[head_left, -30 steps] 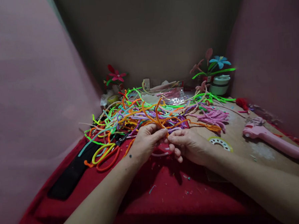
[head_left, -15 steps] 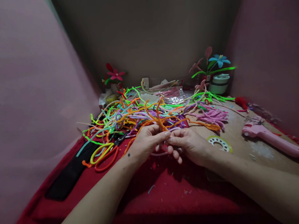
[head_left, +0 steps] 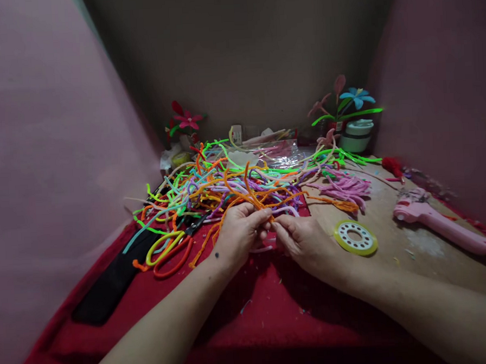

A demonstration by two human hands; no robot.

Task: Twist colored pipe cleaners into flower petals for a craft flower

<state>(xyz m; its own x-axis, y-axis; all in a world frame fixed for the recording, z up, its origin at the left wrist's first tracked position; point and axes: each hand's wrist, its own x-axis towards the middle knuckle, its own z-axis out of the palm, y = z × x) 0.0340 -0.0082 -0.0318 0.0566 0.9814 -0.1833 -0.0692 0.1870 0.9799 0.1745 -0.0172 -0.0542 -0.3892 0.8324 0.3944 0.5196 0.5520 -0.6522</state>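
Orange pipe cleaners (head_left: 249, 191) rise out of my left hand (head_left: 244, 225), which is closed around them. My right hand (head_left: 298, 236) pinches their lower end beside the left fingertips; the exact spot is partly hidden by the fingers. Behind both hands spreads a tangled pile of coloured pipe cleaners (head_left: 210, 186) in green, purple, orange and blue. Scissors with a yellow and a red handle loop (head_left: 175, 271) lie left of my left hand, their blades partly under the pile. A roll of yellow tape (head_left: 355, 237) lies to the right of my right hand.
A pink glue gun (head_left: 444, 226) rests on a brown board (head_left: 383, 207) at right, near pink pipe cleaners (head_left: 345, 190). A black flat object (head_left: 106, 292) is at left on the red cloth (head_left: 234, 334). Pipe-cleaner flowers (head_left: 188, 119) and a pale pot (head_left: 357, 135) stand behind.
The orange pipe cleaners have tilted and shifted left. My right hand has drawn slightly lower, its fingers curled in more, and more of the tape roll shows.
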